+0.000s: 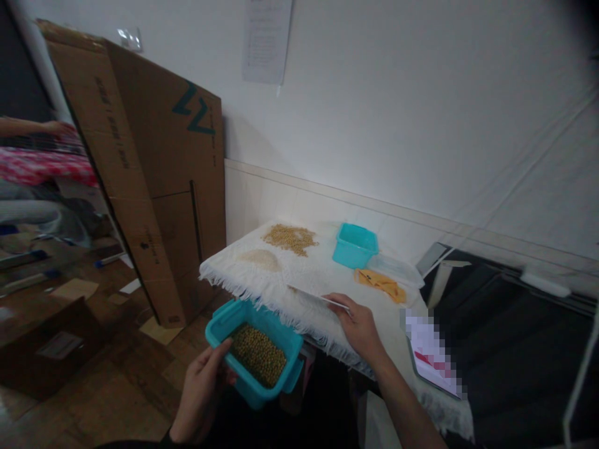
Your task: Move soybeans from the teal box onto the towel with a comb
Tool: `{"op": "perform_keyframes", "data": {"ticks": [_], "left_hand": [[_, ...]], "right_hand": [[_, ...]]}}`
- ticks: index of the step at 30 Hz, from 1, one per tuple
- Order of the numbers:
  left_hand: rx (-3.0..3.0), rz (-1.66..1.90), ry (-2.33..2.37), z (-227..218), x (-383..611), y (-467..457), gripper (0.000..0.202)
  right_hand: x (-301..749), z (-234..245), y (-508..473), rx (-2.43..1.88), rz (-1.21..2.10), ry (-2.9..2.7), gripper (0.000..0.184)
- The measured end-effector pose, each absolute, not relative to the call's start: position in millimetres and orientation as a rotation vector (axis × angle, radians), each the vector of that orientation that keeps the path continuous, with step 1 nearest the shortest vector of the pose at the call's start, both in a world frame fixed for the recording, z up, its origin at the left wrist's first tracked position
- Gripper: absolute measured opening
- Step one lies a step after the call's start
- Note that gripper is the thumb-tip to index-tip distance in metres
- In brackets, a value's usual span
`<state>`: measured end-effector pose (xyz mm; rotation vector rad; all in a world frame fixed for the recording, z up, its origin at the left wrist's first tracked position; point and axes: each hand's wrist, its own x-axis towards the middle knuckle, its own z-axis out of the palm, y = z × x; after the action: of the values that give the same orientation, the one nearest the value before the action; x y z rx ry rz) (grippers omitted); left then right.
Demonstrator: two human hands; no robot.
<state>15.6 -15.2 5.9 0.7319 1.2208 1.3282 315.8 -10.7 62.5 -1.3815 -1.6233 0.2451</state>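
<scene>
My left hand (202,381) grips the near rim of a teal plastic tub (255,352) filled with green beans, held just below the table's front edge. My right hand (356,325) rests on the white fringed cloth (262,284) at that edge, fingers closed on a thin flat card or scraper (318,299) that lies on the cloth. Farther back on the cloth lie a heap of tan beans (290,238) and a small pale heap of grains (261,259).
A second, empty teal tub (354,244) stands at the back of the table beside a clear lid (395,269) and yellow pieces (381,284). A large cardboard box (154,168) leans against the wall on the left. Dark furniture (510,337) lies at right.
</scene>
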Motion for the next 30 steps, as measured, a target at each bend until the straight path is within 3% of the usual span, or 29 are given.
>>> {"op": "perform_keyframes", "data": {"ticks": [19,22,26,30], "left_hand": [[0.629,1.302,1.106,6,20,-13,0.038],[0.641,1.29,1.124,5,19,-13,0.038],[0.651,1.288,1.125,4,18,-13,0.039],[0.63,1.306,1.139,4,16,-14,0.039]], "right_hand": [[280,57,-57,-1.318,0.168,-1.806,0.042],[277,60,-60,-1.313,0.196,-1.793,0.038],[291,76,-30,-1.383,0.091,-1.559,0.021],[328,92,42,-1.448,-0.095,-1.271,0.038]]}}
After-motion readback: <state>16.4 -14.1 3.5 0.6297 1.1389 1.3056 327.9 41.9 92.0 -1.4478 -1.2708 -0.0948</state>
